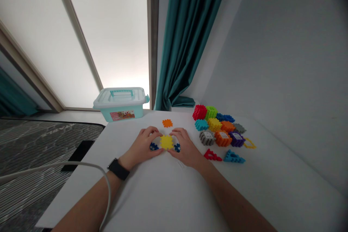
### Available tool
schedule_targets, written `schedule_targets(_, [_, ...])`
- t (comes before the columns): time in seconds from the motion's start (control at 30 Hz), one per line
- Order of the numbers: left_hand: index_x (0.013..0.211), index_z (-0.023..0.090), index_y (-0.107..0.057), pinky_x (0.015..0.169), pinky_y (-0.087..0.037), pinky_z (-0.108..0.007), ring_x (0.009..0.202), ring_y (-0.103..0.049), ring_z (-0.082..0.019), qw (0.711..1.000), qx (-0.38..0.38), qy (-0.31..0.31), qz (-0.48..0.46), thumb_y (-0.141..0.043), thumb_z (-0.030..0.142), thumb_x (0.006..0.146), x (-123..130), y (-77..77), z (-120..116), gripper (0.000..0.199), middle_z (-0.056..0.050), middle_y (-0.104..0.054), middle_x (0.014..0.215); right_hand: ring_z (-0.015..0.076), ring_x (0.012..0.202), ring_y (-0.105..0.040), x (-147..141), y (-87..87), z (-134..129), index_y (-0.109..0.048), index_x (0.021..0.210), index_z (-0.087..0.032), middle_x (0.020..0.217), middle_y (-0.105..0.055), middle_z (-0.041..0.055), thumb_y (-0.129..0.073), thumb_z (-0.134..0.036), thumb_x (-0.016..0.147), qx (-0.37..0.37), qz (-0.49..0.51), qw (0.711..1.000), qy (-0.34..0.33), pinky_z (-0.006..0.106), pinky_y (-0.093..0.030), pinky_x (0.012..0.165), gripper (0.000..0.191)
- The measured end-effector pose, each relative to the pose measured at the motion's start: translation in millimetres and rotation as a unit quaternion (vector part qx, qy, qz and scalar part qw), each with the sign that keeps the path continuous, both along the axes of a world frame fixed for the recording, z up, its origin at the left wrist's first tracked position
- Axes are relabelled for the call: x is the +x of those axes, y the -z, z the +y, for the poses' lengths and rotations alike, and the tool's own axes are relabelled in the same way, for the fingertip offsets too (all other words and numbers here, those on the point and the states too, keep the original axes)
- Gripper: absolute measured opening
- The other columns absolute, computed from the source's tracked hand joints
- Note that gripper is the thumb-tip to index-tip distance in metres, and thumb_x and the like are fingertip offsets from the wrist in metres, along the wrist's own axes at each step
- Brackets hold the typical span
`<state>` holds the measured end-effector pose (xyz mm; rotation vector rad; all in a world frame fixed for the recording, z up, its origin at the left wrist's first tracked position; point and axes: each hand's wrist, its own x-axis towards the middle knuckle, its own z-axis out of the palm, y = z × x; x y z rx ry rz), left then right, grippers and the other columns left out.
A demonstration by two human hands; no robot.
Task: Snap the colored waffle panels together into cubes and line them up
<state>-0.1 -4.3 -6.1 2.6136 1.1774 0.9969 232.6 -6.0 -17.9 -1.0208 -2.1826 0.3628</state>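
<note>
Between my two hands is a yellow square building tile (pixel 166 142) with notched edges. My left hand (pixel 145 143) grips its left edge, thumb at the near corner and fingers at the far one. On the opposite edge, my right hand (pixel 184 146) pinches it the same way. Dark blue pieces show inside the curl of each hand: one blue piece (pixel 154 146) at the left, another blue piece (pixel 177 147) at the right. Whether they join the yellow tile is hidden. An orange notched tile (pixel 167 123) lies flat just beyond my hands.
Stacks of coloured notched tiles (pixel 214 124) stand to the right on the white table (pixel 163 195). Nearer lie a red triangular piece (pixel 212 155) and a blue triangular piece (pixel 234 156). A lidded teal box (pixel 122 105) sits at the back left. A white cable (pixel 81 164) crosses my left forearm.
</note>
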Motion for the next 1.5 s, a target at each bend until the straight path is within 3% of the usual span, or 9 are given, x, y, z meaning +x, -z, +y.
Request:
schedule_targets(0.07, [0.117,0.022,-0.061,0.094,-0.048,-0.042,0.109,-0.058,-0.028,1.0,0.006,-0.003,0.013,-0.079,0.033,0.075,0.5,0.2,-0.1,0.047,-0.01,-0.059,0.118,0.0311,0.126,-0.049,-0.4,-1.9,-0.4,-0.051,0.123,-0.024,0.129,-0.049,0.0124,-0.072,-0.02,0.078,0.008,-0.002,1.0,0.002,0.055,-0.045,0.107,0.05])
schedule_targets(0.37, [0.115,0.023,-0.06,0.097,-0.047,-0.045,0.114,-0.056,-0.029,1.0,0.013,-0.015,0.011,-0.079,0.027,0.074,0.6,1.3,0.3,0.045,-0.011,-0.056,0.125,0.0309,0.119,-0.053,-4.1,-13.4,-4.5,-0.052,0.126,-0.025,0.124,-0.056,0.0118,-0.068,-0.02,0.082,0.039,-0.014,0.999,0.001,0.055,-0.047,0.104,0.047])
schedule_targets(1.1, [0.12,0.022,-0.058,0.102,-0.047,-0.047,0.119,-0.052,-0.029,0.998,-0.01,0.004,-0.065,-0.077,0.026,0.077,4.2,3.2,1.2,0.047,-0.013,-0.05,0.128,0.0308,0.119,-0.054,-0.7,-17.2,-3.6,-0.05,0.132,-0.025,0.126,-0.059,0.0122,-0.065,-0.026,0.09,0.059,-0.019,0.998,-0.009,0.054,-0.048,0.104,0.045])
schedule_targets(1.5, [0.119,0.024,-0.061,0.103,-0.047,-0.047,0.12,-0.052,-0.029,0.996,-0.024,0.016,-0.087,-0.077,0.032,0.081,10.2,0.4,5.4,0.043,-0.012,-0.051,0.128,0.0315,0.115,-0.058,2.2,-17.2,-4.0,-0.044,0.141,-0.023,0.125,-0.062,0.0138,-0.066,-0.035,0.09,0.128,-0.022,0.991,0.031,0.054,-0.051,0.099,0.057])
